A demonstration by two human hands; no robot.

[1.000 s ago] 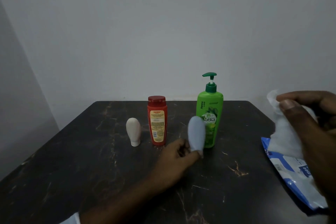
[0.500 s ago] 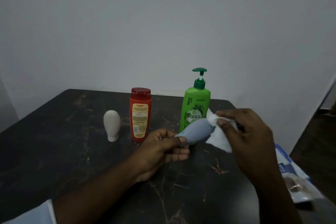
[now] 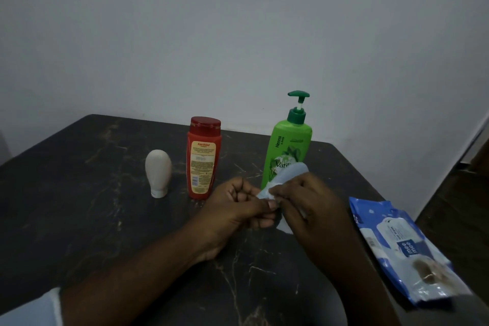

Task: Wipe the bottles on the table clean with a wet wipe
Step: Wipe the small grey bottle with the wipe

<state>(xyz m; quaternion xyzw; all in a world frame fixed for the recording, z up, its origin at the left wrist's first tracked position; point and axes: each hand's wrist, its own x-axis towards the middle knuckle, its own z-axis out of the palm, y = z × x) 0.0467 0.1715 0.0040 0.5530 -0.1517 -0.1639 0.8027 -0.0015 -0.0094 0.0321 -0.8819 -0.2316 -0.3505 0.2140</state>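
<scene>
Counter [image 3: 79, 219]: dark, pale-veined, back edge against a plain wall.

Wipe pack [image 3: 397, 246]: blue and white, flat along the right edge, partly overhanging it. Its flap state cannot be told.

Green pump bottle [image 3: 288, 140]: upright near the back right corner, label facing the camera.

Red bottle [image 3: 202, 159]: upright, mid-counter toward the back edge, well apart from the green one.

Left hand [image 3: 238, 209]: over mid-counter, fingers curled, thumb and fingertips pinching the lower end of the small bottle. Grip narrow and loaded.

Right hand [image 3: 312, 209]: just right of the left and touching it at the fingertips. Grip is closed around the wet wipe, pressing it onto the bottle's body.

White bottle [image 3: 158, 172]: stands cap-down, just left of the red bottle, not touching it.

Grey-blue bottle [image 3: 293, 171]: lifted off the counter between the two hands. Long axis is tilted, with the low end toward the left hand and the rounded end pointing up toward the back right corner, in front of the green label. Contact with the green bottle cannot be told.

Wet wipe [image 3: 273, 190]: bunched at the right fingertips, a loose tail hanging below.

Judgement: first bottle is in hand and three look untouched. The exposed length lies up and right of the right grip, so the wiping stroke should run along that axis while the left hand anchors. The right hand is nearer the unwiped end.
</scene>
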